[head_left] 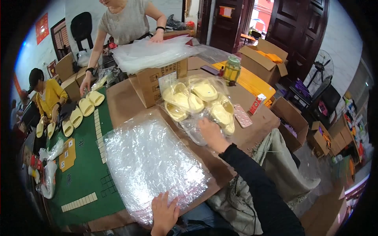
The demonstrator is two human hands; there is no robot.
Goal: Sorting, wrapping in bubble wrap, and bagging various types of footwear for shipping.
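My left hand (pixel 164 212) lies with fingers spread on the lower edge of a stack of clear plastic bags (pixel 151 161). My right hand (pixel 213 135) is at the near end of a clear plastic bag holding several pale yellow slippers (pixel 204 92); its fingers are curled on the loose plastic, the fingertips partly hidden. Beyond the stack and left of the slippers stands a cardboard box (pixel 155 84). A pile of thin translucent sheets (pixel 153 55) rests on that box, under another person's hand (pixel 157 36).
Several yellow slippers (pixel 86 107) line the far edge of a green mat (pixel 84 157), near a second person in yellow (pixel 53 94). On the right are a patterned phone (pixel 242 116), a small red-white box (pixel 258 103), a glass jar (pixel 232 70) and a draped sack (pixel 271 169).
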